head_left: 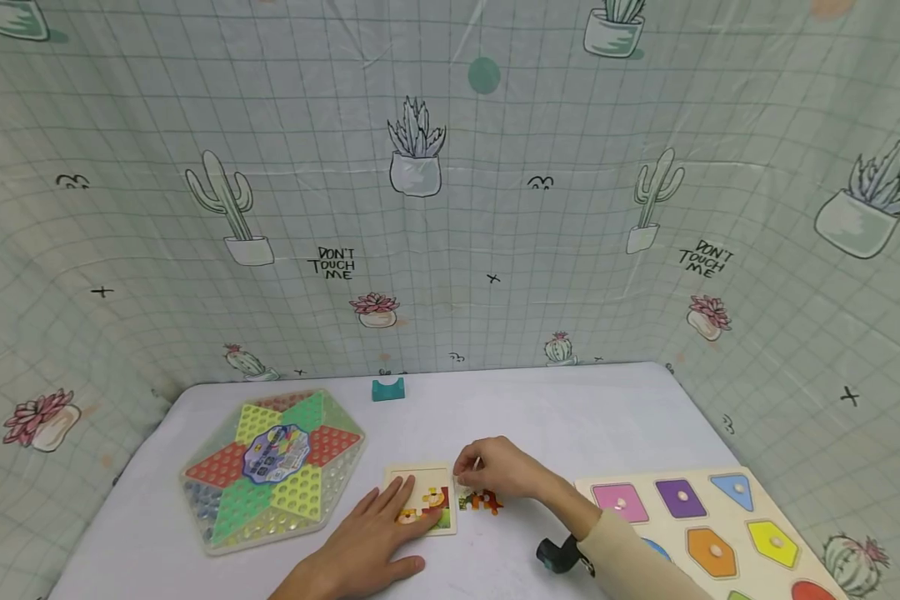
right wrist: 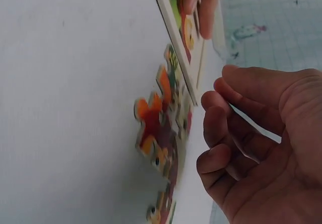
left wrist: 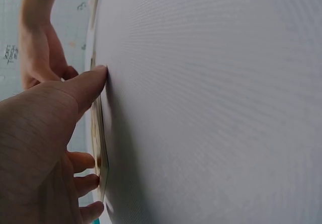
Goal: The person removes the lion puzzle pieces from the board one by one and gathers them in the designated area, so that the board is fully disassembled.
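"Left hand (head_left: pixel 367 529) is lying spread out, its fingers resting on the little puzzle board (head_left: pixel 431 475). What's the other one doing?"

"Right hand (head_left: pixel 498 467) is curling its fingers, with thumb and pointer tips sitting close. I can't tell if they're pinching anything."

"Where are the loose pieces (head_left: pixel 483 501) lying?"

"Just to the right of the puzzle board, near its edge. They're sitting right by the right hand, so it's being the nearer hand. The left hand is resting on the far side of them."

"Which way is the pile going?"

"The part I'm seeing is running longer from side to side."

"And farther out?"

"A shape board (head_left: pixel 741 533) is lying on the right, a star game (head_left: pixel 277 454) on the left, and a teal block (head_left: pixel 387 391) is sitting way back."
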The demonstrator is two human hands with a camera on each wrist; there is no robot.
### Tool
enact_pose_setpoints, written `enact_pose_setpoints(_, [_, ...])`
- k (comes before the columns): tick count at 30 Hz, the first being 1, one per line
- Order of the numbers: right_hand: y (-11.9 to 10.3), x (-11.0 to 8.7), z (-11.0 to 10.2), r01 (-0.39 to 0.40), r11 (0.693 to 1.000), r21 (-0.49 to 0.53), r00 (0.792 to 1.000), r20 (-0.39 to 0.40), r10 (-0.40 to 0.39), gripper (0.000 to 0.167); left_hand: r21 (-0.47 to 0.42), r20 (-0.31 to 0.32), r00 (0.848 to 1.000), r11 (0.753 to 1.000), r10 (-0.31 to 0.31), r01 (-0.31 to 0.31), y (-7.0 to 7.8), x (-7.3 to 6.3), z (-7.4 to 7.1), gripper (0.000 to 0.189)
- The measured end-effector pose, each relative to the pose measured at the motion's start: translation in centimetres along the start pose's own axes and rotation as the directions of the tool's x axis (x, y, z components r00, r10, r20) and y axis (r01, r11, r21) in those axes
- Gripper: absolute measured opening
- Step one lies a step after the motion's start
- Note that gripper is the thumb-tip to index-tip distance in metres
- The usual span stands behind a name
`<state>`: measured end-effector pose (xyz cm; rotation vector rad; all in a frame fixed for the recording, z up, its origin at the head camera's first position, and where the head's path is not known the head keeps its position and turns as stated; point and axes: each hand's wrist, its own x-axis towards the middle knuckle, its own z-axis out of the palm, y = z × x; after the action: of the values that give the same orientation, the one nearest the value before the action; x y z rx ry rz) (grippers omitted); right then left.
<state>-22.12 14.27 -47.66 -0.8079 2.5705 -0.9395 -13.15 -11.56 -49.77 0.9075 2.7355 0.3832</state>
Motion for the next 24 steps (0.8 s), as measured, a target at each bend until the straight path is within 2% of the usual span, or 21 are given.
enact_pose_setpoints(7, [-1.1,0.5,1.5,0.027,0.999,-0.027,0.999,0.041,-0.026,0.014,-0.004,0.016,1.0,1.0,0.022,-0.022,-0.2,-0.1,0.0,0.058])
enact_pose_setpoints(14, [-1.4,0.9,2.6,0.085,0.988,-0.132,0.995,0.063,-0.077,0.023,0.024,0.019,1.0,0.999,0.025,-0.025,-0.2,-0.1,0.1,0.057])
enact_pose_setpoints(24, [-1.4,0.8,3.2,0.087,0.974,-0.207,0.996,0.045,-0.08,0.025,0.062,0.003,0.999,0.997,0.036,-0.036,0.0,-0.2,0.2,0.058])
